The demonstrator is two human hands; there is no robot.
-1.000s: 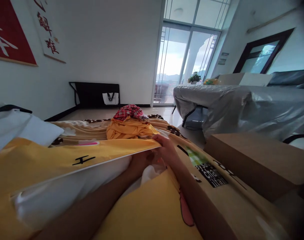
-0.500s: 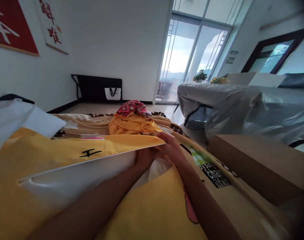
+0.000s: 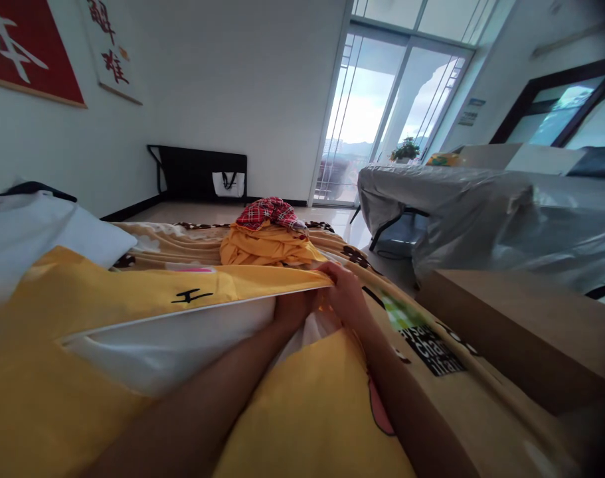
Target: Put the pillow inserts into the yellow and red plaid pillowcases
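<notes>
A yellow printed fabric cover (image 3: 292,398) with a white inner side spreads across the foreground, its long opening facing me. At the far right end of that opening, my right hand (image 3: 346,287) is closed on the cover's upper edge, thumb and fingers pinching the cloth. My left hand (image 3: 293,309) reaches into the opening beneath the raised edge, close beside my right hand. Cloth and the other hand hide its fingers, so their state does not show. Under the cover lies a tan patterned blanket (image 3: 382,352).
Crumpled orange cloth (image 3: 267,245) with red plaid fabric (image 3: 269,214) on top sits just beyond my hands. A white pillow (image 3: 90,229) lies left. To the right stand a cardboard box (image 3: 521,332) and a plastic-draped table (image 3: 461,199). A glass door (image 3: 382,113) is behind.
The view has shifted slightly, so the room appears a little further right. Both hands keep nearly the same place at the cover's edge; the raised edge stays stretched.
</notes>
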